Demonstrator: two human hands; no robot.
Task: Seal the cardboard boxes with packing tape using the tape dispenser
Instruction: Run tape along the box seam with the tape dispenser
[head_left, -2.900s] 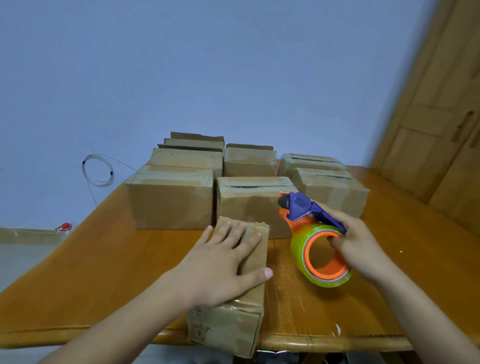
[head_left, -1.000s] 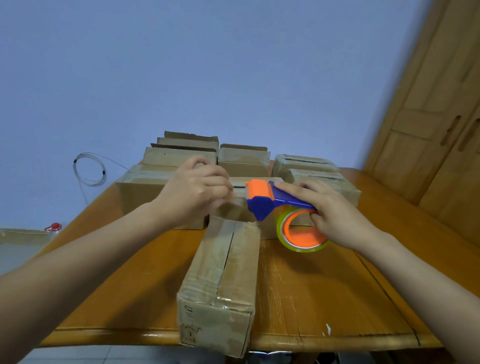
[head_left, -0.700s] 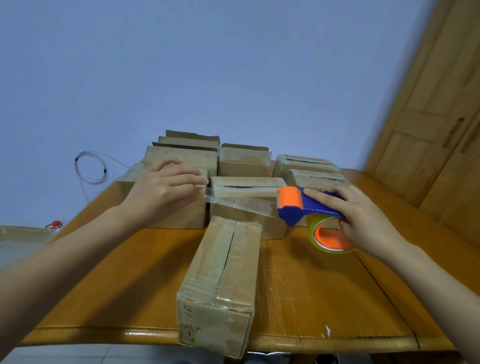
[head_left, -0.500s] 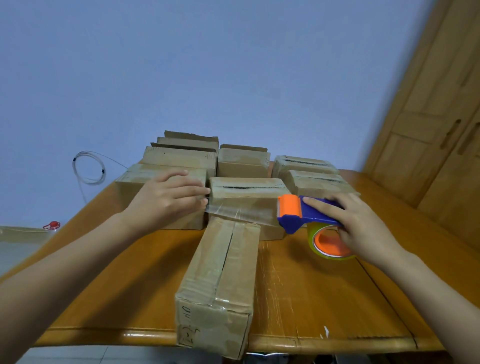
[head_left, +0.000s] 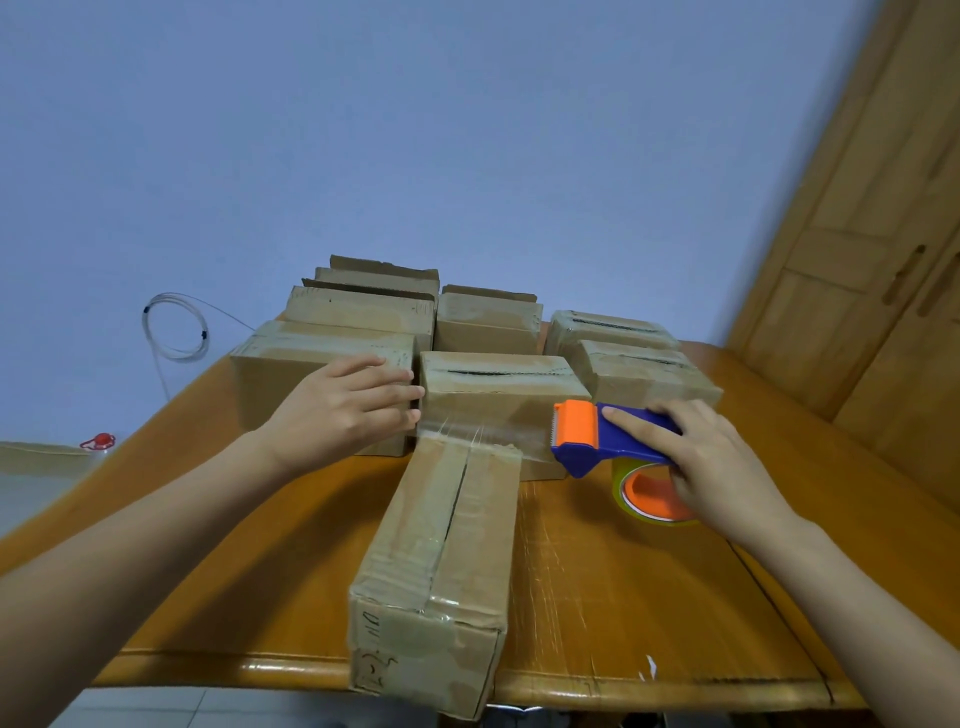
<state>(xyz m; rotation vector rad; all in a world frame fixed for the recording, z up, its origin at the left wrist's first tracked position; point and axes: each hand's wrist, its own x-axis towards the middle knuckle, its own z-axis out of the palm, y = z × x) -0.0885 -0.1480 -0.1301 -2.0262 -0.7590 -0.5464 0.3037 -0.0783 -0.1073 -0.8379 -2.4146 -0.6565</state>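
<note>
The left hand (head_left: 343, 410) pinches the loose end of the tape (head_left: 488, 434); the right hand (head_left: 711, 457) grips the tape dispenser (head_left: 597, 436) by its blue handle. A clear strip is pulled tight between them, just above the far end of the near box (head_left: 447, 545). That box lies on the surface (head_left: 623, 571), with one end sticking out over the front edge. Its top slit shows dark and looks not yet covered, so I think this box is only just begun. Three of the boxes behind (head_left: 498, 374) show open slits too, so most of the work looks left to do. I count one tape dispenser, one roll (head_left: 644, 506), two hands, and about eight boxes: one near, seven behind; the back ones hide each other, so that count may be off.
</note>
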